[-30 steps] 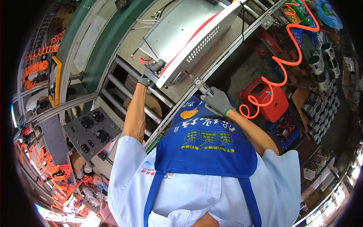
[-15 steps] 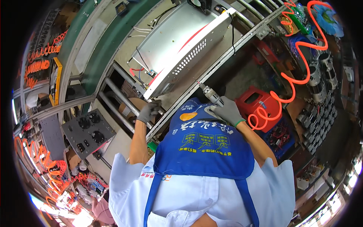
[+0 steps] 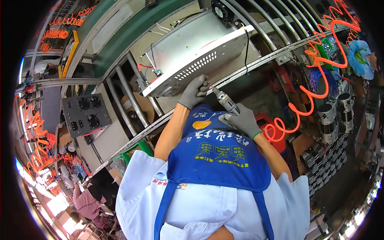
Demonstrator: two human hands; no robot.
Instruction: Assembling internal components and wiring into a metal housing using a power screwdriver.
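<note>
My right hand [image 3: 245,121], in a grey glove, grips a silver air screwdriver [image 3: 226,101]. Its bit points away from me and to the left. My left hand [image 3: 195,93], also gloved in grey, has its fingers curled together right by the tip of the bit. Whatever those fingers hold is too small to make out. Just beyond both hands a metal casing [image 3: 182,48] rests on the work line, its white panel [image 3: 196,66] with rows of slots facing me. Red and blue wires [image 3: 149,69] show at the casing's left end.
Steel rollers [image 3: 127,102] run along the line. A dark panel with fans [image 3: 89,114] stands at the left. A green bin [image 3: 138,150] of small parts sits by my left elbow. An orange coiled hose [image 3: 294,116] hangs at the right, near a red case [image 3: 276,142].
My left hand has left the rollers by the casing's left corner and moved right to the screwdriver's tip. My right hand still holds the screwdriver. The view has shifted slightly.
</note>
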